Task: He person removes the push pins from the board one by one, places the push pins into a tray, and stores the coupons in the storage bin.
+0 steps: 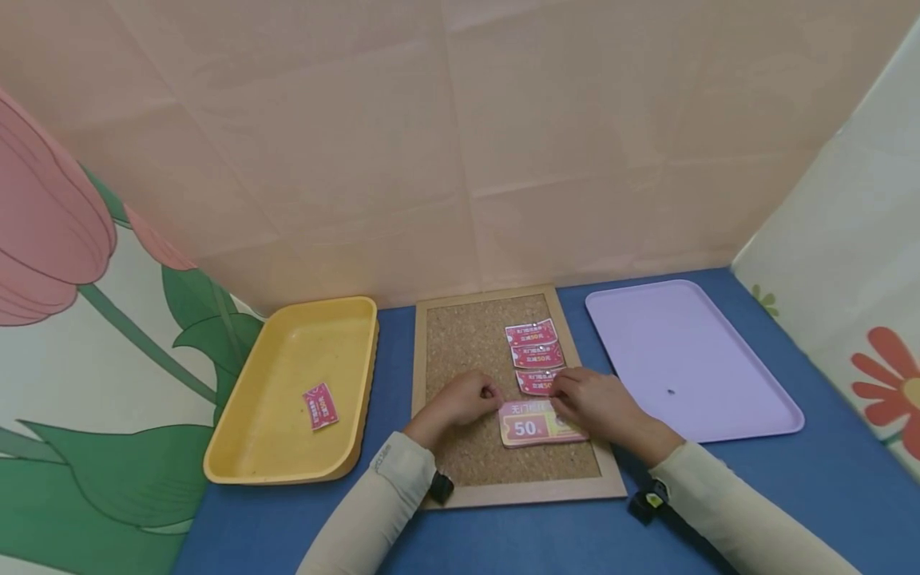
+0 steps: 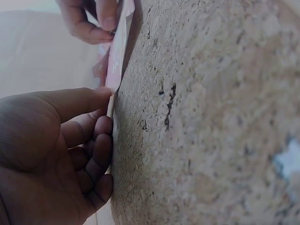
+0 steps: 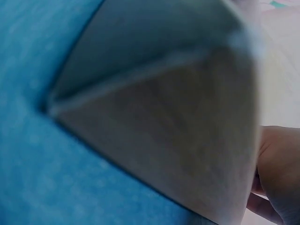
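A pink and yellow coupon (image 1: 528, 431) marked 50 lies over the lower part of a cork board (image 1: 460, 343). My left hand (image 1: 460, 399) pinches its upper left corner between thumb and forefinger; the left wrist view shows the coupon (image 2: 117, 61) edge-on against the cork. At the coupon's upper right, my right hand (image 1: 596, 403) has its fingertips together on a small dark pushpin (image 2: 113, 33), mostly hidden by the fingers. Above, three red coupons (image 1: 535, 355) are fixed in a column, a small pin near each top edge.
Left of the board stands a yellow tray (image 1: 287, 351) with one red coupon (image 1: 319, 406) in it. On the right lies a lilac tray (image 1: 661, 343) holding a tiny dark piece (image 1: 672, 391). The board's wooden frame (image 1: 532, 493) rests on a blue tabletop (image 1: 489, 543).
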The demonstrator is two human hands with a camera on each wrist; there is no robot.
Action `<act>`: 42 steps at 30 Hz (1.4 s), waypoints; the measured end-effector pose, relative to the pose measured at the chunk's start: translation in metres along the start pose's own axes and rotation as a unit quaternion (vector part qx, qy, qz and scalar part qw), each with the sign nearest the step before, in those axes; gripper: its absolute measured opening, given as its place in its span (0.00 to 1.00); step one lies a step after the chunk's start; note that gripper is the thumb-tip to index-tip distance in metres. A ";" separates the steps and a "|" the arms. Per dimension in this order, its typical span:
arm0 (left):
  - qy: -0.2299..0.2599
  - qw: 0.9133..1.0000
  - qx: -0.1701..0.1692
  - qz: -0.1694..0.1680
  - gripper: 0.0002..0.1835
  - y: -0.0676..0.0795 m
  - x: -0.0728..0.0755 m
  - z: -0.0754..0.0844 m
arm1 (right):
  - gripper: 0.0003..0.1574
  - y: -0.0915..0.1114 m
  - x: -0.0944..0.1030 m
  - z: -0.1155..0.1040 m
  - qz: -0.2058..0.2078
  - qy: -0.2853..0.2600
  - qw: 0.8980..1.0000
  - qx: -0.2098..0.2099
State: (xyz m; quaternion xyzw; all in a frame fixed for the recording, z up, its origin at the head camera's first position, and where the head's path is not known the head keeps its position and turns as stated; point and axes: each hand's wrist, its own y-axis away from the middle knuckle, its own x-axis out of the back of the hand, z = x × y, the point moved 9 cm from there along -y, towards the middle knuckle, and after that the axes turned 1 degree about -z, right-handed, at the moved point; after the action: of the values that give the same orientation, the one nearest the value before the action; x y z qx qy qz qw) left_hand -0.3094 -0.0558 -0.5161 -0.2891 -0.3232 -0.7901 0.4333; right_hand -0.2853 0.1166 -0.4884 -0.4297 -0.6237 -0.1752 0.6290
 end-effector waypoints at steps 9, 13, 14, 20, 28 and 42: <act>0.000 1.000 -0.003 0.001 0.05 0.001 0.002 0.001 | 0.05 -0.002 0.004 0.000 -0.029 -0.032 0.999 -0.011; -0.002 1.000 -0.002 0.003 0.05 0.001 0.002 0.001 | 0.05 -0.001 0.006 -0.003 -0.026 -0.031 0.999 -0.002; -0.002 1.000 -0.002 0.003 0.05 0.001 0.002 0.001 | 0.05 -0.001 0.006 -0.004 -0.023 -0.030 0.999 -0.001; 0.002 1.000 -0.002 -0.001 0.06 0.000 0.001 0.000 | 0.05 0.001 0.006 -0.003 -0.012 -0.032 0.999 -0.005; 0.001 1.000 0.003 -0.006 0.06 0.002 0.001 0.000 | 0.06 0.004 0.008 0.003 0.005 -0.050 0.998 -0.023; 0.055 0.998 0.017 -0.007 0.06 0.018 0.014 0.001 | 0.07 0.009 0.020 0.012 0.015 -0.075 0.996 -0.049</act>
State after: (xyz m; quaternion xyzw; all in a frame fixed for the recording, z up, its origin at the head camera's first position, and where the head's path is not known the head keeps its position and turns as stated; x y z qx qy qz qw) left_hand -0.2996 -0.0694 -0.5006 -0.2355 -0.3144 -0.8019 0.4502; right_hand -0.2825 0.1372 -0.4746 -0.4816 -0.6533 -0.1629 0.5610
